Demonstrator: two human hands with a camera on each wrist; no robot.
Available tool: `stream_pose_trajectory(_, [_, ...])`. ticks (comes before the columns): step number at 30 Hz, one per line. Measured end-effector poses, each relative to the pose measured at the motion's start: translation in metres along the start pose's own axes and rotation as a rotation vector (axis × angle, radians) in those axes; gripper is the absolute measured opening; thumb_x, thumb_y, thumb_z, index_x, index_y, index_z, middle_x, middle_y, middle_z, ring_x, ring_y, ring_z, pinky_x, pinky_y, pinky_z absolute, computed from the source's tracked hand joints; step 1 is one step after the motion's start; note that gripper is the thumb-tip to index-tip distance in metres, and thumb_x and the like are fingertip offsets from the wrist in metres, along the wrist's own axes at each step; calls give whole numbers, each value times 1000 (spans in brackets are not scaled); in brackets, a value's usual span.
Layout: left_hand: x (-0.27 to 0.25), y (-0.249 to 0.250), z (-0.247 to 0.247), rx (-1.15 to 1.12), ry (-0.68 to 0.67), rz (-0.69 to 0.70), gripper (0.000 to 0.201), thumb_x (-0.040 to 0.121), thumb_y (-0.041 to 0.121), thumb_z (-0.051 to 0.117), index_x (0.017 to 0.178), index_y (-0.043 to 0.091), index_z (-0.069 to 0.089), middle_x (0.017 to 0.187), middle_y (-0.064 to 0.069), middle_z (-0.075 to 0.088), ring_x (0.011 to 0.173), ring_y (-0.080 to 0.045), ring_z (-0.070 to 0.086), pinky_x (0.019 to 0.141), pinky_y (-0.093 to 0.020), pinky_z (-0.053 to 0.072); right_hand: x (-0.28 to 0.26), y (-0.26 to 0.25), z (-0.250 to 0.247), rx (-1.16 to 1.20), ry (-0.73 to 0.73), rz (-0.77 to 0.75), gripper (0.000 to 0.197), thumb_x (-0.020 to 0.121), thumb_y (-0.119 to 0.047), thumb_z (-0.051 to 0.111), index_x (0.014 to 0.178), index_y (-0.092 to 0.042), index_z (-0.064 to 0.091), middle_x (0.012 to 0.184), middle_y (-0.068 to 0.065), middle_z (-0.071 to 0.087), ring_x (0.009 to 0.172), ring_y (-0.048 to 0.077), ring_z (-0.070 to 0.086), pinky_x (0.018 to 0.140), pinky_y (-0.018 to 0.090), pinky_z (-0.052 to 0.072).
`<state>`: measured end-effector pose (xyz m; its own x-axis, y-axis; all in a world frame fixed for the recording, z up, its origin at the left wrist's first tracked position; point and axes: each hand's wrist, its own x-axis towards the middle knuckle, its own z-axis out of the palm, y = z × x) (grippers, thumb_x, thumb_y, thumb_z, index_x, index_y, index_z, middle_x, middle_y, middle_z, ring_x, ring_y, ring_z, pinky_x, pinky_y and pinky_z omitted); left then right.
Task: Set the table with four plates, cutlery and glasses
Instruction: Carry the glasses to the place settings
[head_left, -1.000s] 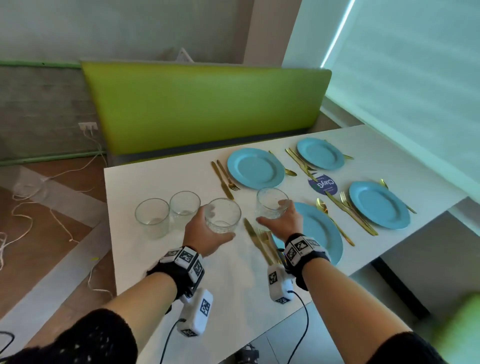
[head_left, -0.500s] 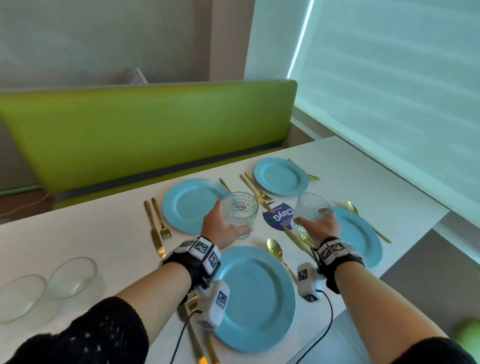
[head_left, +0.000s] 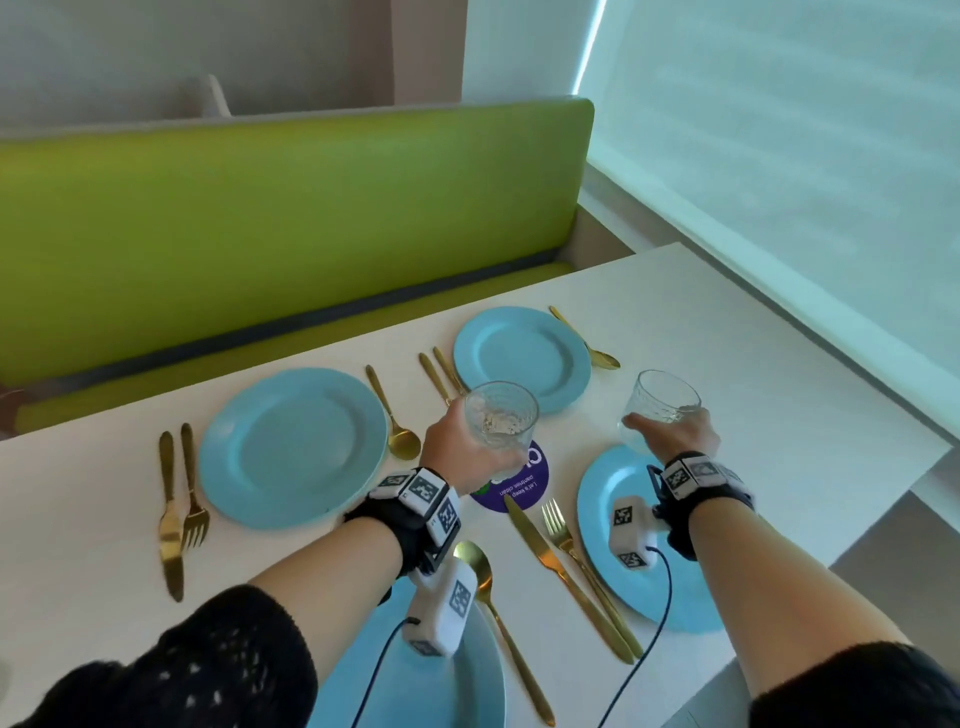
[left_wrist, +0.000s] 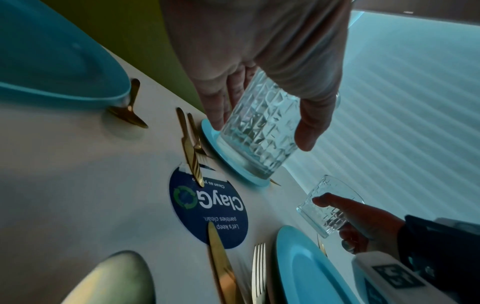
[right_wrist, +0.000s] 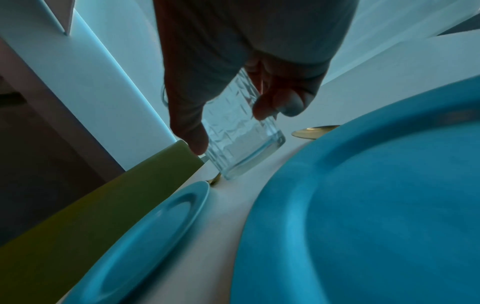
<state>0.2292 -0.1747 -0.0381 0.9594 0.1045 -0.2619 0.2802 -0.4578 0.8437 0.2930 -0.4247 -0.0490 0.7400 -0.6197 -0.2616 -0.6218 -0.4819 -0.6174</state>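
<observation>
1. My left hand (head_left: 457, 452) grips a patterned glass (head_left: 500, 423), held above the round purple sticker (head_left: 519, 486) on the white table (head_left: 93, 519).
2. Right of that sticker, my right hand (head_left: 675, 434) grips a second glass (head_left: 660, 402), just beyond the near-right blue plate (head_left: 602, 499).

Your left hand (head_left: 457, 457) is extended forward, fingers and thumb curled round a patterned glass (head_left: 500, 423), held upright above the table. Your right hand (head_left: 675, 436) reaches further right, fingers wrapped round a second glass (head_left: 660, 408), tilted slightly. Both forearms are bare, each wrist carrying a strapped tracker band.
</observation>
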Motion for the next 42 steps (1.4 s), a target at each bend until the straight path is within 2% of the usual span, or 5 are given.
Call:
stream_pose_trajectory(12, [34,-4,32,56,-51,-42,84,58,38,85,129,19,45,125,0,60,115,-19,57,93,-28,50,41,-7,26,46,3,13,80,64,-35,81,128,-9,40,125,16,56,116,33,54,93,39,47])
stream_pose_trajectory(20, [42,-14,42,43,-74,-65,82,56,35,87,127,23,47,123,3,62,111,-17,59,85,-22,47,49,3,33,115,4,1,76,67,-30,79,130,-14,40,126,13,56,114,30,55,90,32,45])
stream_pose_trajectory(29, [39,-20,53,64,-93,-39,81,57,28,88,127,22,47,121,4,62,99,-8,52,83,-16,40,49,13,34,118,-33,-25,89,66,-36,81,137,-16,32,132,12,54,123,31,50,99,37,42])
stream_pose_trajectory(37, [33,-19,61,73,-91,-9,83,57,23,88,130,22,46,125,3,61,115,-16,56,87,-15,39,40,28,30,64,-25,-76,96,73,-29,77,147,-16,17,135,11,54,131,29,43,105,40,37])
stream_pose_trajectory(42, [27,-19,63,85,-102,-38,91,58,23,88,135,22,40,129,-1,58,121,-22,53,100,-27,44,26,33,22,81,1,-89,92,75,-28,73,147,-15,17,132,9,57,128,28,47,102,40,40])
